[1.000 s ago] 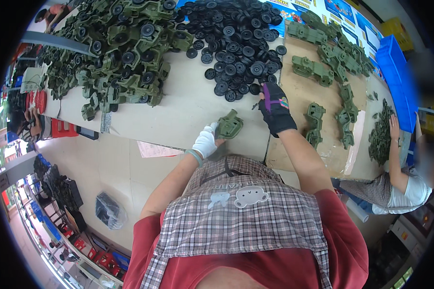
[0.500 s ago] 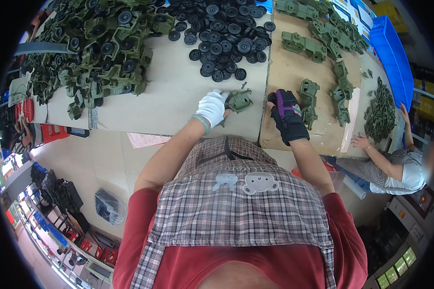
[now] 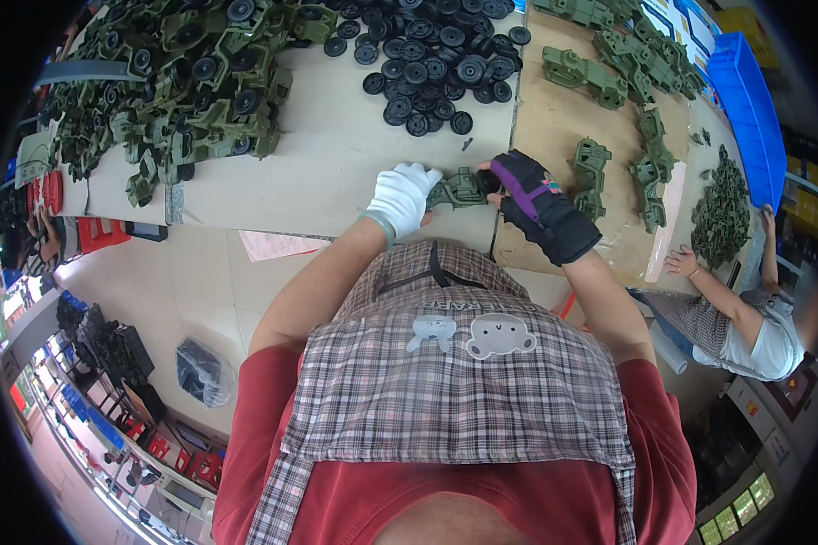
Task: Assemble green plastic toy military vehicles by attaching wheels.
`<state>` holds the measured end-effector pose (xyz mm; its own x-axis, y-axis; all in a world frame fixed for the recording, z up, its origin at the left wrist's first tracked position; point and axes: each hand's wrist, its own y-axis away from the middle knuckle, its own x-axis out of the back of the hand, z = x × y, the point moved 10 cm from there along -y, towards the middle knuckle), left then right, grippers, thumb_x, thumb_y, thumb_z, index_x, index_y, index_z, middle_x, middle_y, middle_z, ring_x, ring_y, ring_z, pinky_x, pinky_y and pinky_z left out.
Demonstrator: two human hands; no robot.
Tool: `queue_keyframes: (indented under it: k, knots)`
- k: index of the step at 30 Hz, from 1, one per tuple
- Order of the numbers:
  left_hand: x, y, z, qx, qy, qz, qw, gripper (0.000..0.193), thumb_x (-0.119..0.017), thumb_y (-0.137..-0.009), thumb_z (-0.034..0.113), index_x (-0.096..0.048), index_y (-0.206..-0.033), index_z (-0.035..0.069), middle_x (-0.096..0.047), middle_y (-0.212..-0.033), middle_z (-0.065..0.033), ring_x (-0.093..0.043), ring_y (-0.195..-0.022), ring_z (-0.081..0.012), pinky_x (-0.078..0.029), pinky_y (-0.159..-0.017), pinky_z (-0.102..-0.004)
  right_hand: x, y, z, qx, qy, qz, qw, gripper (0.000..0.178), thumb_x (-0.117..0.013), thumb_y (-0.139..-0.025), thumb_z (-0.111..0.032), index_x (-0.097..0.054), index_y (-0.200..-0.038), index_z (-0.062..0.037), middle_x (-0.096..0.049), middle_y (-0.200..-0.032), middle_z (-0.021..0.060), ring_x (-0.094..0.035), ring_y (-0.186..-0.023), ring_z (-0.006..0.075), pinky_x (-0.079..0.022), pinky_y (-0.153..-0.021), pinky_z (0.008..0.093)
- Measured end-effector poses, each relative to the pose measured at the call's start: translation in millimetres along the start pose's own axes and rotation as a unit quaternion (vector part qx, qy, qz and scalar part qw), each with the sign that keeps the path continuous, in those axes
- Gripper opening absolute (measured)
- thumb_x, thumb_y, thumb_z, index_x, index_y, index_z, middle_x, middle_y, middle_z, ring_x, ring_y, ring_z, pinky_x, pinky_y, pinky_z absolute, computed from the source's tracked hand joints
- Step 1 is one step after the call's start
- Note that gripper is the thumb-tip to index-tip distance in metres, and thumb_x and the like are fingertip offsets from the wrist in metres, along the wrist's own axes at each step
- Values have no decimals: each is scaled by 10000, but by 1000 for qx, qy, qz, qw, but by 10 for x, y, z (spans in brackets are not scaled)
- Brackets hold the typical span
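My left hand (image 3: 402,198), in a white glove, grips a green toy vehicle body (image 3: 457,189) just above the table in front of me. My right hand (image 3: 538,200), in a black and purple fingerless glove, is closed on a black toy wheel (image 3: 488,182) and holds it against the right end of that body. Beyond my hands lies a heap of black wheels (image 3: 418,73). Several green vehicle bodies (image 3: 589,177) lie on the brown board to the right of my right hand.
A large pile of green vehicles with wheels (image 3: 182,100) covers the far left. At the right are a mound of small green parts (image 3: 721,213), a blue bin (image 3: 745,118) and a co-worker's hand (image 3: 682,262). A tiny dark piece (image 3: 467,143) lies beyond the toy.
My right hand has moved left with the wheel and now meets the vehicle body. The body has been turned so that one end points to the right.
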<state>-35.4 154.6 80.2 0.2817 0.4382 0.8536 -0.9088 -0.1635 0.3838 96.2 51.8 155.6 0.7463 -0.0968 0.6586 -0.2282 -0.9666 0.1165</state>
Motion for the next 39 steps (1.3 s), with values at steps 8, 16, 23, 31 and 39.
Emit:
queue_keyframes:
  k: [8, 16, 23, 31, 39]
  knots:
    - [50, -73, 34, -8, -10, -41, 999, 647, -898, -728, 267, -643, -1308, 135, -686, -1137, -146, -686, -1072, -352, -590, -860, -481, -343, -312, -101, 166, 147, -94, 971, 509, -781, -772, -134, -670, -1266, -94, -705, -1179, 176, -642, -1150, 431, -530, -989, 512]
    - [-49, -104, -14, -24, -6, -50, 998, 669, -902, -724, 282, -632, -1317, 132, -677, -1153, -148, -675, -1093, -362, -588, -880, -486, -333, -521, -299, 157, 130, -167, 965, 294, -779, -741, -121, -672, -1012, -81, -723, -1013, 157, -664, -1028, 418, -548, -894, 513]
    - [-24, -115, 3, -34, -3, -70, 997, 664, -901, -726, 283, -637, -1317, 137, -678, -1181, -127, -670, -1110, -352, -587, -897, -481, -262, -507, -322, 180, 113, -129, 969, 272, -776, -757, -124, -670, -1004, -81, -705, -967, 148, -660, -989, 409, -544, -863, 503]
    - [68, -14, -58, -26, 14, 67, 997, 647, -916, -725, 333, -643, -1269, 114, -678, -1170, -113, -657, -1128, -344, -575, -910, -471, -326, -234, -161, 7, 108, -27, 994, 302, -838, -813, -254, -675, -995, -76, -677, -953, 178, -651, -960, 414, -523, -837, 510]
    - [26, -20, -30, -51, 16, 61, 997, 535, -918, -728, 385, -662, -1103, 101, -694, -1070, -105, -667, -1064, -343, -577, -865, -474, -168, -154, -128, -26, 116, 104, 988, 354, -741, -942, -319, -676, -1106, -12, -689, -1030, 225, -638, -1028, 441, -517, -901, 520]
